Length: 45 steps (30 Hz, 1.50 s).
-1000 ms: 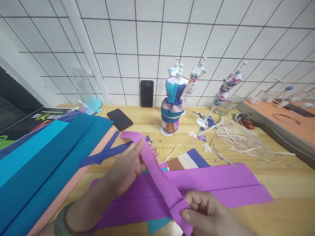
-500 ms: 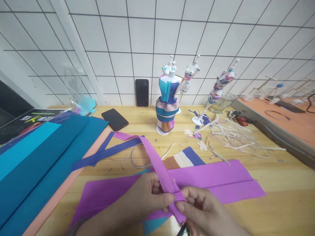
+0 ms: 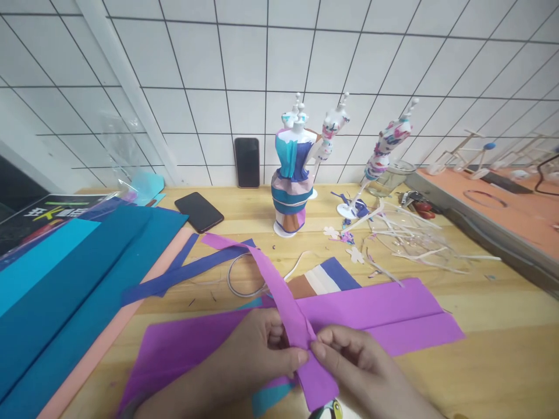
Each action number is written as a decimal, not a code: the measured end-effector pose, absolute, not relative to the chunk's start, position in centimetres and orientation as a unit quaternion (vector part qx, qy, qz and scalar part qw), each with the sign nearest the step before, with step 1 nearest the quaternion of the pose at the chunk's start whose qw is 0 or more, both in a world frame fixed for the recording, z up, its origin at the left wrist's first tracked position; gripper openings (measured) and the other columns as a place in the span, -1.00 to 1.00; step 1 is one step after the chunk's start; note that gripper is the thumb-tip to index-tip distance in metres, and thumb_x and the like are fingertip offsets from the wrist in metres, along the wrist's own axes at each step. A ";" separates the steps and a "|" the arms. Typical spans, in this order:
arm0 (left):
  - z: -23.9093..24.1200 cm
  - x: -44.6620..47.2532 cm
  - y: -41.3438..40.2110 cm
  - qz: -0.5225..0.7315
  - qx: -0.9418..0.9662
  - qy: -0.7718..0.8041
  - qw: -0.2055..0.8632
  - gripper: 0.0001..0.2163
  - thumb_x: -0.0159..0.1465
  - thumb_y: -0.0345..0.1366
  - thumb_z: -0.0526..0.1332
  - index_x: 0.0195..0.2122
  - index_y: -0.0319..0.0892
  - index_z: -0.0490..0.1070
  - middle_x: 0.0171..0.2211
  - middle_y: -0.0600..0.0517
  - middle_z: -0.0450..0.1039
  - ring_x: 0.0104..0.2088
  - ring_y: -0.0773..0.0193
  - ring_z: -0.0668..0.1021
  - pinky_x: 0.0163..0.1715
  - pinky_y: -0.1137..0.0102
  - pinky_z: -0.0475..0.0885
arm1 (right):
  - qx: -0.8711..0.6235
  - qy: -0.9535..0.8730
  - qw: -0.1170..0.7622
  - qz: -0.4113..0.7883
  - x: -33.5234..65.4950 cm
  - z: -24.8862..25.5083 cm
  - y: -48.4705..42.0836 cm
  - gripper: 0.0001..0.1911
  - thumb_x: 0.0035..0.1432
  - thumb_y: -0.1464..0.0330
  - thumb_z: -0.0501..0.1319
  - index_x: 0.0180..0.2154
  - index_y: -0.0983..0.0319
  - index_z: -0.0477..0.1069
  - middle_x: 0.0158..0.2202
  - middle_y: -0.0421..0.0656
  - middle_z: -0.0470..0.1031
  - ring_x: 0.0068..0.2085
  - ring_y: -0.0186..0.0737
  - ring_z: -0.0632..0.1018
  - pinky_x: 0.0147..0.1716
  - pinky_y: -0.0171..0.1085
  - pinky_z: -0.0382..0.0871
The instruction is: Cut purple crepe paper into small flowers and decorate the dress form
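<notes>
A long purple crepe paper strip (image 3: 276, 285) runs from the middle of the table toward me. My left hand (image 3: 257, 352) pinches it between thumb and fingers. Close on the right, my right hand (image 3: 356, 361) grips the strip's edge with thumb and forefinger. The strip's near end hangs below both hands, over a small object with a yellow and black print (image 3: 334, 408) that I cannot make out. Under my hands lies a wide folded purple crepe sheet (image 3: 393, 317). A striped brown, white and blue piece (image 3: 325, 279) sticks out behind it.
Teal crepe sheets (image 3: 87, 285) cover the left side, near a dark blue strip (image 3: 187, 273) and a phone (image 3: 200, 212). Another phone (image 3: 247, 163) leans on the wall. A dressed mini mannequin (image 3: 292, 180) stands at the back; white scraps (image 3: 419, 238) lie right.
The small fold at the strip's near end has come undone, and that end now hangs flatter and longer. Both hands stay close together on the strip. The view has shifted slightly.
</notes>
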State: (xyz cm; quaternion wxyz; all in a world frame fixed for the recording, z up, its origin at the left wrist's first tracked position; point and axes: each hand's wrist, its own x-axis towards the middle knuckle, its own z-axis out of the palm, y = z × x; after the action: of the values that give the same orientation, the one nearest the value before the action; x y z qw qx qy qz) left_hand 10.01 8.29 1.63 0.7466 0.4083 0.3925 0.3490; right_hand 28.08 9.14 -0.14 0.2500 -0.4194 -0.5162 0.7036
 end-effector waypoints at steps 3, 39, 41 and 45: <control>1.7 9.9 8.5 0.335 0.415 0.387 0.752 -0.88 0.11 -0.28 0.28 -0.38 -0.24 0.50 -0.49 0.05 0.39 -0.47 0.35 0.44 -0.41 0.46 0.34 | -0.430 -0.512 0.250 0.700 28.1 -0.5 9.0 -0.61 0.11 0.06 0.24 -0.50 0.26 0.42 -0.58 -0.25 0.38 -0.51 -0.29 0.41 -0.46 -0.31 0.27; 1.6 9.0 8.5 0.339 0.399 0.359 0.773 -0.84 0.13 -0.33 0.27 -0.29 -0.29 0.53 -0.45 -0.01 0.49 -0.47 0.37 0.46 -0.38 0.45 0.34 | -0.352 -0.599 0.315 0.647 29.0 0.8 9.2 -0.85 0.30 0.27 0.08 -0.15 0.05 0.40 -0.33 -0.18 0.44 -0.31 -0.21 0.48 -0.34 -0.26 0.38; 1.6 8.9 8.6 0.338 0.399 0.354 0.776 -0.82 0.13 -0.31 0.29 -0.28 -0.30 0.54 -0.45 -0.01 0.49 -0.47 0.37 0.46 -0.38 0.45 0.34 | -0.324 -0.682 0.308 0.578 29.1 1.0 9.3 -0.76 0.30 0.41 0.05 -0.11 0.00 0.39 -0.29 -0.18 0.43 -0.24 -0.17 0.48 -0.29 -0.23 0.38; 1.4 8.9 8.6 0.339 0.390 0.338 0.786 -0.80 0.13 -0.31 0.30 -0.25 -0.30 0.54 -0.41 -0.03 0.50 -0.44 0.36 0.48 -0.35 0.44 0.35 | -0.270 -0.751 0.317 0.512 28.9 0.9 9.8 -0.55 0.21 0.61 0.04 -0.08 -0.06 0.39 -0.21 -0.18 0.44 -0.18 -0.19 0.50 -0.25 -0.27 0.40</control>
State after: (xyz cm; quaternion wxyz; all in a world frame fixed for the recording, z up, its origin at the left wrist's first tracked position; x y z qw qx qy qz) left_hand 8.86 8.61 1.45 0.7865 0.3905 0.3378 0.3389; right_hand 28.91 9.77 0.94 0.3174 -0.2705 -0.7507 0.5124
